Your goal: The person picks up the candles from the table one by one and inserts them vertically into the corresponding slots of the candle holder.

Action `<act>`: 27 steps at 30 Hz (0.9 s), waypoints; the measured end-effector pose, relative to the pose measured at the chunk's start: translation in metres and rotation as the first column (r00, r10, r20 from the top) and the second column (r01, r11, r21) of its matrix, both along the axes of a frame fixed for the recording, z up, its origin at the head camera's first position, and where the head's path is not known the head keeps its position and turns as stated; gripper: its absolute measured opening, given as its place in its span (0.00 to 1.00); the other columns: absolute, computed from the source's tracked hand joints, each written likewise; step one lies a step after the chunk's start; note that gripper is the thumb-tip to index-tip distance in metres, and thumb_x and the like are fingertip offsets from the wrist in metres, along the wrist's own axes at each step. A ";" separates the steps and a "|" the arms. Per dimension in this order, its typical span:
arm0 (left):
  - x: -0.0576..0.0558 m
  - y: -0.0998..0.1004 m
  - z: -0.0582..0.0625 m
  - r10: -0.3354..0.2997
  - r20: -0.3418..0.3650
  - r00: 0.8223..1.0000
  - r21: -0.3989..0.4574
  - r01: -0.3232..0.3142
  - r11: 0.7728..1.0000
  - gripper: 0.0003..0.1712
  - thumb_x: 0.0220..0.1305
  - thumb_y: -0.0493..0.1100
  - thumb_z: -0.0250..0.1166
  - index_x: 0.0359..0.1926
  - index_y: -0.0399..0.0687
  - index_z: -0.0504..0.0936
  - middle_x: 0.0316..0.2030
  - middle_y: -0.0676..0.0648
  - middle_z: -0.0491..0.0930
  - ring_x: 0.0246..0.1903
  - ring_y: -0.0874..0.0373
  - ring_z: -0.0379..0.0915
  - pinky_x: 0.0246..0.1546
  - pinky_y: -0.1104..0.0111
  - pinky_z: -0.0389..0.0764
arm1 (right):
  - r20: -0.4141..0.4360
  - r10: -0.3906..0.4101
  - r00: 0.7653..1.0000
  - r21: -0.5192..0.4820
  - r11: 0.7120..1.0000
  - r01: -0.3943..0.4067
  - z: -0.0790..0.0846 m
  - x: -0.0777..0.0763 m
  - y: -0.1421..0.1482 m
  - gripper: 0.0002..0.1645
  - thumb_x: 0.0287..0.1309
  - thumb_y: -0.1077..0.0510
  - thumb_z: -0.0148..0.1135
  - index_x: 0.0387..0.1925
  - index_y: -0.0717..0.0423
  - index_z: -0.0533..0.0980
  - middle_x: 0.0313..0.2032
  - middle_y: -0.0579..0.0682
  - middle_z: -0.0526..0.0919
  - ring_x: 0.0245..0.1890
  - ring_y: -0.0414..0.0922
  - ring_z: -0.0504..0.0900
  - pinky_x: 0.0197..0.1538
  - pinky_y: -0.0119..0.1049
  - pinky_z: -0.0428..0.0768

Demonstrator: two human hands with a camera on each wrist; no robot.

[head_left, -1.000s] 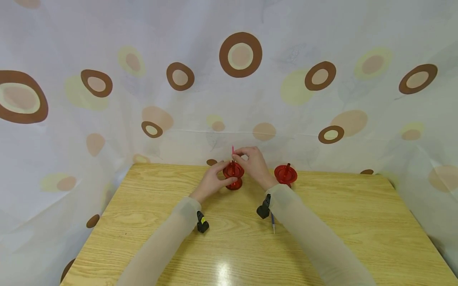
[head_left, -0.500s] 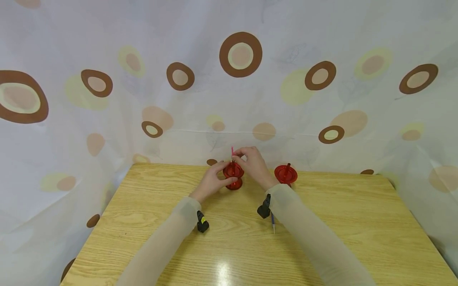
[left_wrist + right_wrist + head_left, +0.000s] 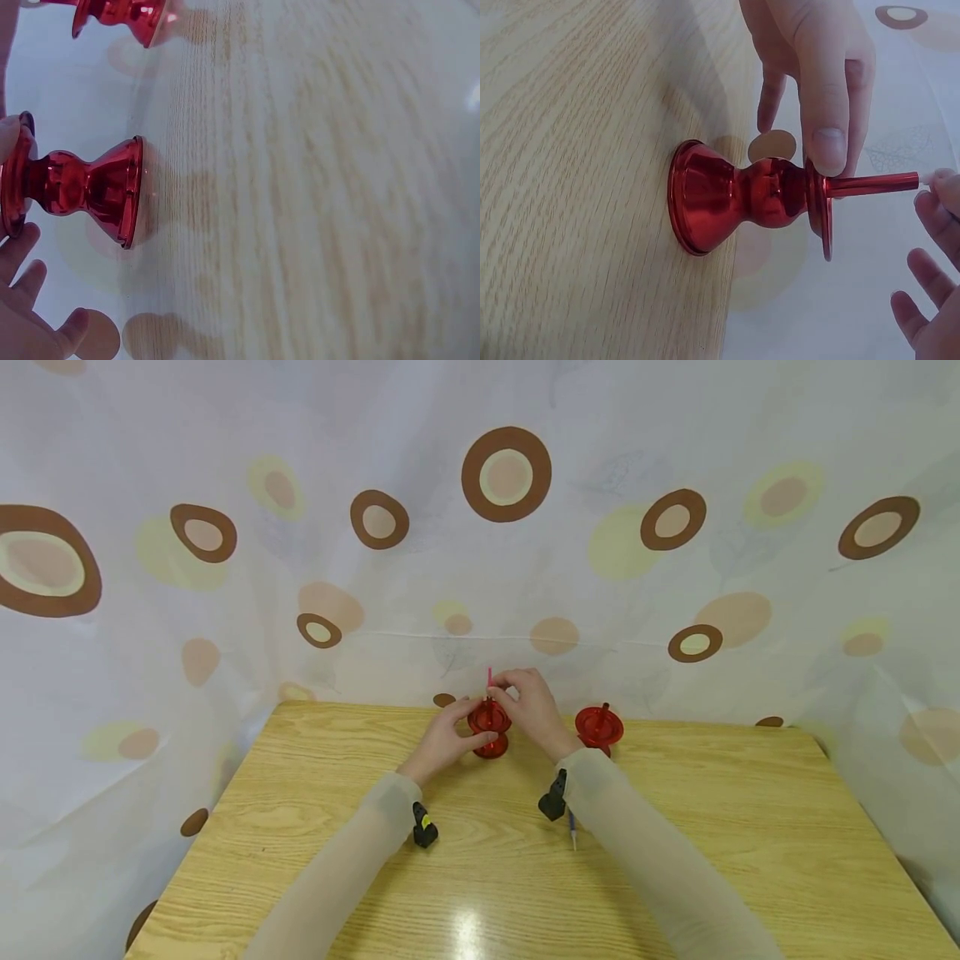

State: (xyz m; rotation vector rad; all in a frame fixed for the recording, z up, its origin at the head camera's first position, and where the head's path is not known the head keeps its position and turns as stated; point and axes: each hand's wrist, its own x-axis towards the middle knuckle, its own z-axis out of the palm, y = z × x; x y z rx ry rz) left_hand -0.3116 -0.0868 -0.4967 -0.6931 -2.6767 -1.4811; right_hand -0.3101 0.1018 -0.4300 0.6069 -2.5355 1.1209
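Observation:
A shiny red candle holder (image 3: 491,748) stands upright at the table's back edge. My left hand (image 3: 447,739) grips it by its dish; in the right wrist view the thumb (image 3: 830,146) presses the dish's rim beside the upright tube (image 3: 877,184). My right hand (image 3: 528,702) pinches a thin pink candle (image 3: 490,676) upright over that tube. A whitish tip (image 3: 928,178) shows between the tube's mouth and the right fingertips, which hide the candle's lower part. The other right fingers are spread.
A second red candle holder (image 3: 598,725) stands to the right, behind my right wrist. A thin blue stick with a whitish tip (image 3: 573,831) lies on the wooden table (image 3: 480,868), partly under the right forearm. A patterned curtain (image 3: 420,585) hangs right behind the table.
The pink candle's top has swayed slightly, left and then back right. Both hands have kept nearly the same place and hold.

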 end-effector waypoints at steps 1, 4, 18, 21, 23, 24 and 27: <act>0.000 0.000 0.000 0.001 0.001 1.000 0.000 -0.001 1.000 0.42 0.65 0.49 0.75 0.75 0.43 0.71 0.73 0.43 0.70 0.78 0.42 0.55 0.76 0.48 0.60 | 0.005 -0.001 1.000 -0.001 1.000 0.001 0.000 0.000 0.000 0.08 0.69 0.61 0.67 0.42 0.64 0.85 0.42 0.58 0.89 0.50 0.58 0.77 0.60 0.54 0.75; 0.001 0.000 0.000 0.005 0.004 1.000 -0.003 -0.005 1.000 0.42 0.65 0.49 0.75 0.75 0.42 0.70 0.74 0.43 0.70 0.78 0.42 0.55 0.76 0.48 0.61 | 0.019 0.003 1.000 -0.012 1.000 -0.002 -0.001 0.000 0.000 0.09 0.69 0.61 0.67 0.43 0.64 0.86 0.43 0.58 0.89 0.50 0.58 0.77 0.60 0.54 0.75; 0.001 0.001 0.001 0.000 0.001 1.000 0.003 0.000 1.000 0.42 0.65 0.48 0.76 0.75 0.43 0.71 0.73 0.44 0.70 0.78 0.42 0.56 0.76 0.48 0.61 | 0.000 -0.012 1.000 -0.070 0.997 0.012 -0.006 -0.004 0.003 0.09 0.67 0.60 0.70 0.41 0.64 0.87 0.49 0.61 0.84 0.56 0.60 0.75 0.62 0.56 0.71; 0.001 0.001 0.001 -0.001 0.002 1.000 0.006 0.001 1.000 0.42 0.65 0.48 0.75 0.75 0.43 0.71 0.73 0.44 0.70 0.78 0.42 0.55 0.76 0.49 0.60 | -0.004 -0.009 1.000 -0.070 0.998 0.009 -0.007 -0.005 0.004 0.10 0.66 0.60 0.70 0.42 0.65 0.87 0.50 0.61 0.84 0.57 0.61 0.74 0.63 0.57 0.70; 0.000 0.001 0.000 -0.001 0.004 1.000 0.008 0.001 1.000 0.42 0.65 0.48 0.75 0.75 0.43 0.70 0.74 0.44 0.70 0.78 0.42 0.55 0.76 0.49 0.60 | -0.008 -0.005 1.000 -0.069 0.998 0.005 -0.007 -0.005 0.004 0.10 0.66 0.60 0.70 0.42 0.65 0.87 0.49 0.62 0.85 0.57 0.61 0.75 0.64 0.57 0.70; 0.000 0.001 0.000 -0.001 0.005 1.000 0.009 0.001 1.000 0.42 0.65 0.48 0.75 0.75 0.43 0.70 0.74 0.44 0.70 0.78 0.42 0.55 0.76 0.48 0.60 | -0.011 -0.004 1.000 -0.069 0.998 0.003 -0.007 -0.005 0.004 0.10 0.66 0.60 0.70 0.42 0.65 0.87 0.49 0.62 0.85 0.57 0.61 0.75 0.64 0.57 0.70; 0.000 0.000 0.000 -0.002 0.008 1.000 0.013 0.002 1.000 0.42 0.65 0.48 0.75 0.76 0.43 0.70 0.74 0.44 0.70 0.78 0.42 0.55 0.76 0.48 0.60 | -0.024 0.000 1.000 -0.071 0.997 -0.002 -0.008 -0.005 0.005 0.10 0.65 0.60 0.70 0.41 0.65 0.88 0.48 0.62 0.86 0.56 0.61 0.76 0.65 0.57 0.70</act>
